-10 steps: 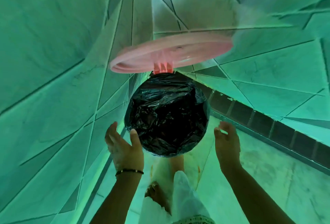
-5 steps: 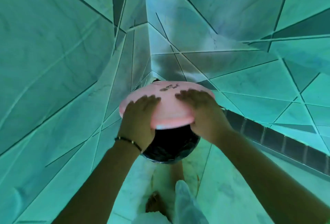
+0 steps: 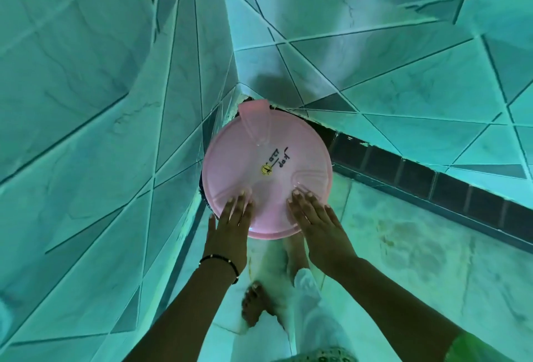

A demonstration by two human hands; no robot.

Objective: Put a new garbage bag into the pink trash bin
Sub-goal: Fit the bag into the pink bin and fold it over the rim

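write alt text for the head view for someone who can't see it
Seen from above, both hands lie flat on the closed pink lid of a bin in a tiled corner, the left hand and right hand on its near edge. Black handwriting and a small yellow sticker mark the lid; a bare foot stands on the floor below.

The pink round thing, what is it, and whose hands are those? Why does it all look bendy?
A person wears a camera on their head, looking down, so you see their own two hands. Its wide lens bends the tiled walls. The pink round thing is the lid of a trash bin standing in the corner. The left hand and the right hand lie flat on its near edge, fingers straight, gripping nothing. The lid hides the bin and whatever is inside. Below, their bare foot stands on the floor.
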